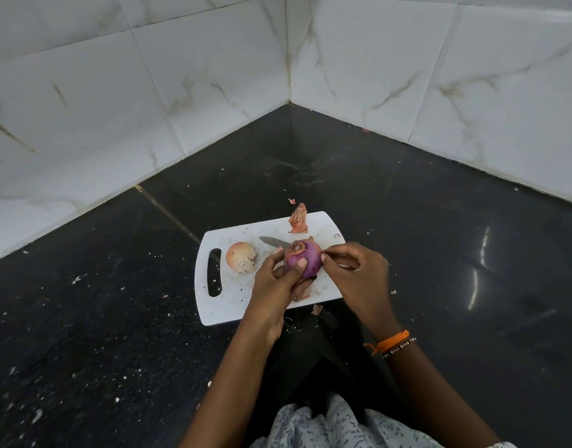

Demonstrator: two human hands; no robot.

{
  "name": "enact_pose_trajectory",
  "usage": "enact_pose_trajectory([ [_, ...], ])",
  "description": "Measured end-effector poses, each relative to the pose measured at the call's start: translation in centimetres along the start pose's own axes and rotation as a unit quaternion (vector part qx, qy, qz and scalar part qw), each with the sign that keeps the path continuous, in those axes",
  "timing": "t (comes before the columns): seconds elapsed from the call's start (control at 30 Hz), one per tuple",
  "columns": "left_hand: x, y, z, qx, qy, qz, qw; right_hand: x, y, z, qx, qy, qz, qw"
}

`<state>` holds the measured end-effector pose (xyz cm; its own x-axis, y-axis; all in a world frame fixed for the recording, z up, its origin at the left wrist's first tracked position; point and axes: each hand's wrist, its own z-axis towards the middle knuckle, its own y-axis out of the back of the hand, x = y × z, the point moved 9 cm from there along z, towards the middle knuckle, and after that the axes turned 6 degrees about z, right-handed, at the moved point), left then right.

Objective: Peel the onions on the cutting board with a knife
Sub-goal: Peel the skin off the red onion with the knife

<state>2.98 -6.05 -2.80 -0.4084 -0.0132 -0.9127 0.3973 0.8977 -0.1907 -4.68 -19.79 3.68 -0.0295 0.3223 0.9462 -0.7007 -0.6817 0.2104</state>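
Note:
A purple, mostly peeled onion [305, 255] is held just above the white cutting board [233, 302]. My left hand [278, 286] grips it from below, thumb pressed on its front. My right hand [352, 270] touches the onion's right side with curled fingertips that pinch at the skin there. A second onion [241, 256] in its pale dry skin lies on the board to the left. The knife [273, 242] lies flat on the board behind the held onion, its handle hidden by the onion.
A pile of peeled skin [298, 219] lies at the board's far edge; more scraps [316, 309] sit by its near edge. The board rests on a dark speckled floor [116, 318] in a corner of white marble-tiled walls [181, 76]. My knees are below.

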Motion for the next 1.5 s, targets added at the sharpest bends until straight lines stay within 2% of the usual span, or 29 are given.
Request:
enact_pose_trajectory([
  [0.47,-0.3,-0.1,-0.2,0.003,0.002,0.039,0.999,-0.1,0.0,0.2,0.021,0.001,0.031,0.999],
  [0.8,-0.1,-0.3,-0.2,0.025,0.01,0.014,1.0,-0.4,0.1,0.2,0.016,0.002,0.027,1.0],
  [1.1,-0.6,0.0,-0.1,0.0,-0.019,0.084,0.996,-1.6,0.1,0.3,0.003,-0.048,0.025,0.999],
  [1.5,-0.4,0.1,-0.1,-0.014,-0.009,0.107,0.994,-1.5,0.1,0.2,0.008,-0.031,0.001,0.999],
])
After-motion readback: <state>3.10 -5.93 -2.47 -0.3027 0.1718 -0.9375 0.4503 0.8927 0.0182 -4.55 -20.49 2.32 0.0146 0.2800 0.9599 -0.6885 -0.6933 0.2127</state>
